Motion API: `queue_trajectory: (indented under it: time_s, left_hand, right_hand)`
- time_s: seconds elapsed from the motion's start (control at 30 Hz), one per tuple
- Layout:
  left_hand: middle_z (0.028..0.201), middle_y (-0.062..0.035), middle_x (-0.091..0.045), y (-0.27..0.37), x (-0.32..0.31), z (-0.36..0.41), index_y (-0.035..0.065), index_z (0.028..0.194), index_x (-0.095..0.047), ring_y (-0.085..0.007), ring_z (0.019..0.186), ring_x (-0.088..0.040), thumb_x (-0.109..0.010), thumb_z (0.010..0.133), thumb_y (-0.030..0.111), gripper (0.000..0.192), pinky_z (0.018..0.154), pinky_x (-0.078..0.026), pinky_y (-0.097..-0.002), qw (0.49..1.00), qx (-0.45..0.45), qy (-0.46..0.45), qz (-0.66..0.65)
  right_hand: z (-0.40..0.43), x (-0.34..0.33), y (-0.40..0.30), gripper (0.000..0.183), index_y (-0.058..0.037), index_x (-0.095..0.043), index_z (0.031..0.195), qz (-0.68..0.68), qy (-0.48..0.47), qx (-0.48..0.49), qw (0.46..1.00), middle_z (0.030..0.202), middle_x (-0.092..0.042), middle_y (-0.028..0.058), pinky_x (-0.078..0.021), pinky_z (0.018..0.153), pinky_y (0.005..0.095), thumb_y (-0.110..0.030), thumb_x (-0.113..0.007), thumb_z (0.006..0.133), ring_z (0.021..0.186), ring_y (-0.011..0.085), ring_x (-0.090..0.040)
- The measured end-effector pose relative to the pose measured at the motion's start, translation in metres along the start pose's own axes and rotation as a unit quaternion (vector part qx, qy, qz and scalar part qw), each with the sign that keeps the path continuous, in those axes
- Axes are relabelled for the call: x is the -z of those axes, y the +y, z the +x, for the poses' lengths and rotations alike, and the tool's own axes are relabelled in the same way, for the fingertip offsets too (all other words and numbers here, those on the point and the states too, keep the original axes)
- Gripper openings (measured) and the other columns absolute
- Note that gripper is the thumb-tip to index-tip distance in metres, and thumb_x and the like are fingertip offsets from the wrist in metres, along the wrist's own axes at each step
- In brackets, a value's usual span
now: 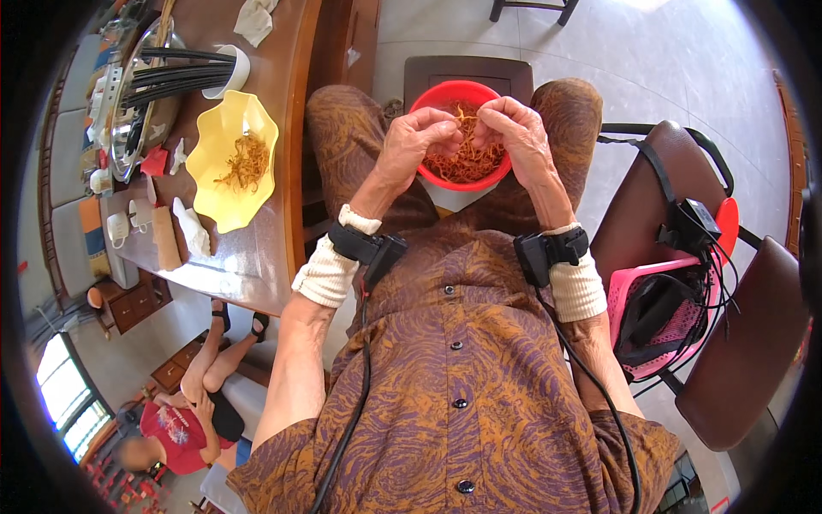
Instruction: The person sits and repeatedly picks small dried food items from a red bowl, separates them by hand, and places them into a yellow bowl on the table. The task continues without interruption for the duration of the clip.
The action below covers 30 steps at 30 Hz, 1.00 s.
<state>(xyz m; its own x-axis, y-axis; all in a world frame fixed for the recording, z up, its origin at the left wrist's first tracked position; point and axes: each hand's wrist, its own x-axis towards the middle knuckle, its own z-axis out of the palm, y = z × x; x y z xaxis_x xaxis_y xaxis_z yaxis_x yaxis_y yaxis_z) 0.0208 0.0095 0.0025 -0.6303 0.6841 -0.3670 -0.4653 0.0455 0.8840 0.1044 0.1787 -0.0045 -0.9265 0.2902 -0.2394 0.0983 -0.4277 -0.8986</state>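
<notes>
Over a red plastic basin [443,96] my two hands are raised close together. My left hand [424,133] pinches one end of a thin yellow-orange dried strand [467,118], and my right hand [515,128] pinches its other end between thumb and fingertip. Below them the basin holds a heap of reddish-brown dried strands [459,168], which look like dried daylily buds. A yellow scalloped dish [212,138] on the table to my left holds a small pile of lighter strands [245,164].
The wooden table [270,257] bears a white cup [231,72] with black sticks, a metal tray [128,141] and crumpled tissues [191,228]. A brown stool [469,67] stands behind the basin. At right, a chair [687,160] holds a pink basket [632,289] with cables. Another person [183,427] sits lower left.
</notes>
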Motion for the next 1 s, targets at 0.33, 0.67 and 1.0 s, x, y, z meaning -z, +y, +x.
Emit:
queue_trajectory:
  time_s: [0.33, 0.67, 1.0]
  left_hand:
    - [0.084, -0.0048, -0.064, -0.002, 0.006, -0.002, 0.0022, 0.100, -0.061, -0.0105, 0.074, -0.062, -0.059, 0.090, 0.014, 0.015, 0.068, -0.053, -0.0241, 1.000, -0.009, 0.017, 0.020]
    - [0.079, -0.0024, -0.064, 0.007, 0.022, 0.005, 0.0013, 0.097, -0.066, -0.0065, 0.067, -0.058, -0.064, 0.087, 0.015, 0.017, 0.060, -0.049, -0.0190, 0.978, -0.068, 0.103, 0.171]
    - [0.081, -0.0111, -0.068, 0.002, 0.027, 0.027, 0.0015, 0.100, -0.066, -0.0148, 0.064, -0.063, -0.063, 0.084, 0.022, 0.027, 0.063, -0.051, -0.0279, 0.881, -0.185, 0.101, 0.423]
  right_hand:
    - [0.003, 0.001, 0.000, 0.012, -0.0015, -0.062, 0.085, 0.005, -0.005, 0.008, 1.000, 0.070, -0.062, 0.0052, -0.0495, 0.057, 0.0241, -0.013, -0.059, 0.087, 0.059, 0.0123, -0.060]
    - [0.016, -0.002, 0.005, 0.018, -0.0047, -0.067, 0.090, -0.517, -0.060, 0.102, 0.848, 0.084, -0.065, 0.0181, -0.0503, 0.074, 0.0423, -0.010, -0.056, 0.077, 0.081, 0.0346, -0.064]
    - [0.024, -0.021, 0.035, 0.014, -0.0069, -0.067, 0.080, -0.741, -0.130, 0.096, 0.651, 0.072, -0.066, 0.0158, -0.0520, 0.062, 0.0428, -0.018, -0.060, 0.076, 0.071, 0.0309, -0.067]
